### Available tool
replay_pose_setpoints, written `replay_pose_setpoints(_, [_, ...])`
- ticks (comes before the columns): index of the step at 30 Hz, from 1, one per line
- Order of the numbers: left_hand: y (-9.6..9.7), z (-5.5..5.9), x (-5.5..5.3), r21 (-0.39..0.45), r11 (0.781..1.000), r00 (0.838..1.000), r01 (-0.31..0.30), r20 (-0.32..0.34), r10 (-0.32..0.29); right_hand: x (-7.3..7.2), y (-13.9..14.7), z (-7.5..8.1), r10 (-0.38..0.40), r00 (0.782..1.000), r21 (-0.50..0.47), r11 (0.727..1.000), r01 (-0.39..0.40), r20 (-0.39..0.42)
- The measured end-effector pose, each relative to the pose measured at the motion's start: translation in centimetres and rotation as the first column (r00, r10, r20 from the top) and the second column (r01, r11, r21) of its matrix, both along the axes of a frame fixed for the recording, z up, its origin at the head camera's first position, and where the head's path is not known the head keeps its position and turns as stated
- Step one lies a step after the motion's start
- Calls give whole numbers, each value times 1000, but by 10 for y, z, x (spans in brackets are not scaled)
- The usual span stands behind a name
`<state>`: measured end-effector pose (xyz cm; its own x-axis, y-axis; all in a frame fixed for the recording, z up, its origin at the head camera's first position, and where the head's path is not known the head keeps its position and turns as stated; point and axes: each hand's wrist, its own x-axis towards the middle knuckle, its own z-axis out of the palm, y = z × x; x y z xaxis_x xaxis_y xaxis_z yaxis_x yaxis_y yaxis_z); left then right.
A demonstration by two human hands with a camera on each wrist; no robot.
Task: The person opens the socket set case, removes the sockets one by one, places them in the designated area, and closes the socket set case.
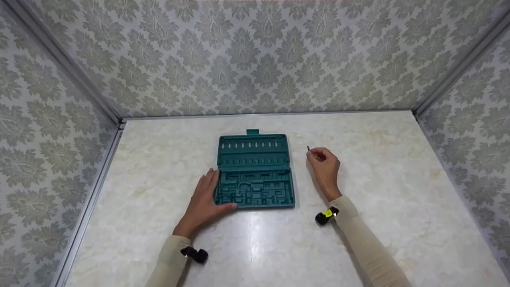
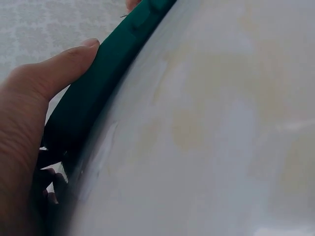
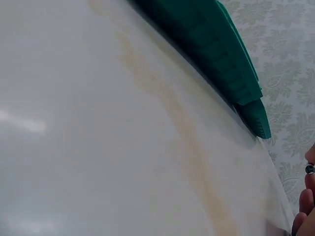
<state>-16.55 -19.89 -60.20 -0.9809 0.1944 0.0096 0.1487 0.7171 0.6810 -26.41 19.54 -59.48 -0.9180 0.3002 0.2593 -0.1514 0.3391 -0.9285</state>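
A green plastic tool case (image 1: 255, 169) lies unfolded on the table, with molded recesses in its near half. Several small silver bits (image 1: 249, 145) stand in a row in the far half. My left hand (image 1: 201, 201) rests against the case's near left corner, fingers stretched along the side and thumb on the front edge. To the right of the case, my right hand (image 1: 326, 167) pinches a small metal bit (image 1: 308, 148) between thumb and fingertips, raised above the table. The bit's round end (image 3: 309, 169) shows at the edge of the right wrist view.
A pale marbled table (image 1: 390, 223) carries the case. Patterned walls (image 1: 255, 59) with metal edge rails enclose its back and sides. A latch tab (image 1: 252, 132) juts from the case's far edge. Each wrist wears a small black camera (image 1: 194, 254).
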Motion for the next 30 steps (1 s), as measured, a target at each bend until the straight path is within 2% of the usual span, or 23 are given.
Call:
replay_pose_setpoints(11, [-8, 4, 10, 32, 999, 1000, -26, 1, 26, 12, -10, -2, -20, 1000, 170, 985, 23, -16])
replay_pose_setpoints(18, [-8, 6, 11, 33, 999, 1000, -18, -1, 19, 15, -11, -1, -59, 998, 237, 970, 53, 16])
replay_pose_setpoints(23, [-5, 7, 8, 26, 1000, 1000, -13, 3, 13, 15, -9, -3, -71, 997, 273, 960, 61, 27])
replay_pose_setpoints(30, [1, 3, 2, 2, 1000, 1000, -6, 12, 6, 14, -5, -9, -96, 995, 325, 942, 80, 33])
